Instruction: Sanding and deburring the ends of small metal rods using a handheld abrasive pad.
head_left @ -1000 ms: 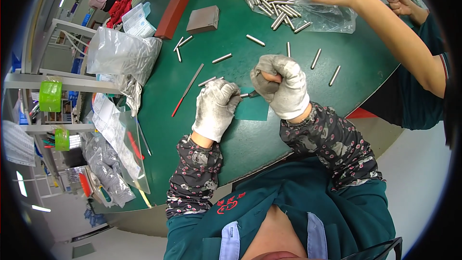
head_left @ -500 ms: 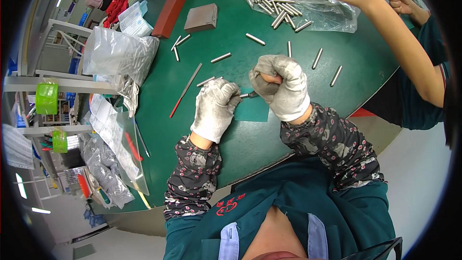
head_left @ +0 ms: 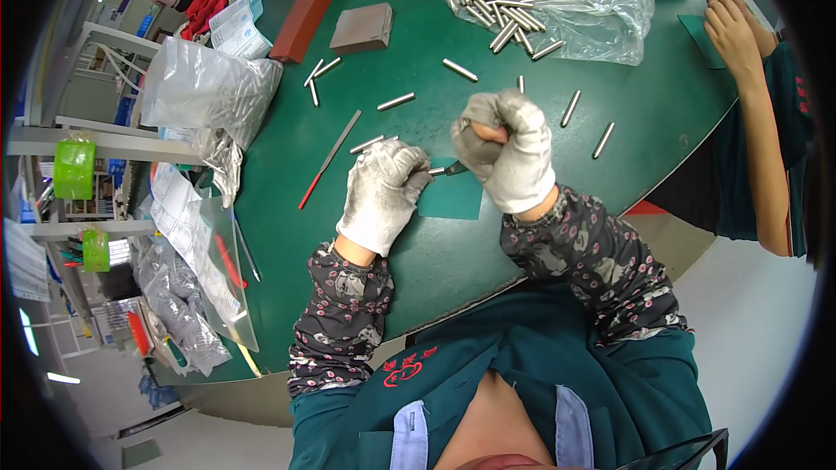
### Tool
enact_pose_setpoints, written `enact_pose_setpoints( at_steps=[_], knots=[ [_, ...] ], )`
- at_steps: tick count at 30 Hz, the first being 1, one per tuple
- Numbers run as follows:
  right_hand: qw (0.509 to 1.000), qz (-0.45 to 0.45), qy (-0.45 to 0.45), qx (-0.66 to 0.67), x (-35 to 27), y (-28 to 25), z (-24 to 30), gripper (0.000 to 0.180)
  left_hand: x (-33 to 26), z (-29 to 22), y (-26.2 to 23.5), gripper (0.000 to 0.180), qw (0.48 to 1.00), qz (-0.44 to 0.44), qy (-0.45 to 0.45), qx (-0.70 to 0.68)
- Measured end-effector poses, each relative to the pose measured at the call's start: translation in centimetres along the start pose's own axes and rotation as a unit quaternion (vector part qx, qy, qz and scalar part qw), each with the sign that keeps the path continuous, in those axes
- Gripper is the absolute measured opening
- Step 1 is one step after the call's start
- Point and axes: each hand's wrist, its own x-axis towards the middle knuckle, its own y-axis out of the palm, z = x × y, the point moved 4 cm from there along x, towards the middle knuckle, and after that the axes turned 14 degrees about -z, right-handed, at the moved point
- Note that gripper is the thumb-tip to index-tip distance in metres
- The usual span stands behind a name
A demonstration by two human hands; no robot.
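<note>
My left hand [head_left: 381, 196], in a white work glove, is closed around a short metal pin [head_left: 437, 172] whose end pokes out between thumb and fingers. My right hand [head_left: 509, 157], also gloved, with a bare fingertip showing, is wrapped round a tool with a dark tip [head_left: 454, 169]. That tip meets the end of the pin; the rest of the tool is hidden in my fist. Beneath them lies a small green square sheet [head_left: 451, 202]. Several loose metal pins lie around, such as one pin [head_left: 396, 102] beyond my left hand.
A thin file with a red handle [head_left: 329, 161] lies left of my left hand. Farther off are a grey block [head_left: 361, 27], a red-brown bar [head_left: 315, 4] and a plastic bag of pins [head_left: 601, 26]. At the right, a co-worker's hands [head_left: 731, 30] are at the table.
The co-worker's arm has drawn back from the bag of pins toward their other hand. My hands keep their grip at nearly the same spot; the view has shifted slightly.
</note>
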Motion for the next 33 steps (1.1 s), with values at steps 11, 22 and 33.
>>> enact_pose_setpoints(
  at_steps=[11, 22, 33],
  knots=[
    [1.000, 0.012, -0.027, -0.003, -1.3, 1.3, 0.6, 0.040, -0.4, 0.1, 0.2, 0.020, 0.999, -0.013, -0.004, 0.035],
    [0.999, 0.037, -0.025, 0.015, -1.3, 1.7, 0.6, 0.038, -0.3, 0.1, 0.0, 0.020, 0.999, -0.022, 0.017, 0.028],
    [0.999, 0.035, -0.039, 0.012, -1.2, 1.7, 0.5, 0.043, -0.1, 0.0, 0.0, 0.020, 0.999, -0.021, 0.009, 0.026]
  ],
)
